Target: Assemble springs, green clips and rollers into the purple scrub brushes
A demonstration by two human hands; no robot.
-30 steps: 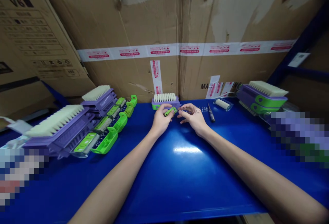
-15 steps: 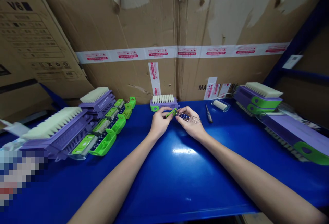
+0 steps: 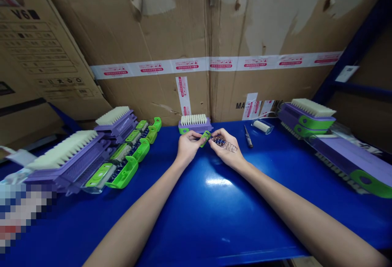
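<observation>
The left hand (image 3: pixel 188 146) is pinching a small green piece (image 3: pixel 205 138) with its fingers nearly closed, and the right hand (image 3: pixel 226 148) is gripping a wire spring (image 3: pixel 228 145) narrowly near one end, the coils trailing toward four o'clock across the hand. The green piece is sitting between the hands' fingertips, above the blue table (image 3: pixel 226 226); whether it is joining the spring, one cannot tell. Taking that piece as the clock's centre, a purple-and-green brush (image 3: pixel 194 128) is standing bristles up near eleven o'clock, against the cardboard (image 3: pixel 153 22). A slim screwdriver-like tool (image 3: pixel 248 137) is lying near three o'clock, and just beyond it a clear-wrapped white block (image 3: pixel 262 126) is resting. Stacked brushes (image 3: pixel 306 118) are also standing toward three o'clock, farther out. Toward nine o'clock, green covers (image 3: pixel 124 173) are lying in a row beside more brushes (image 3: pixel 64 148).
</observation>
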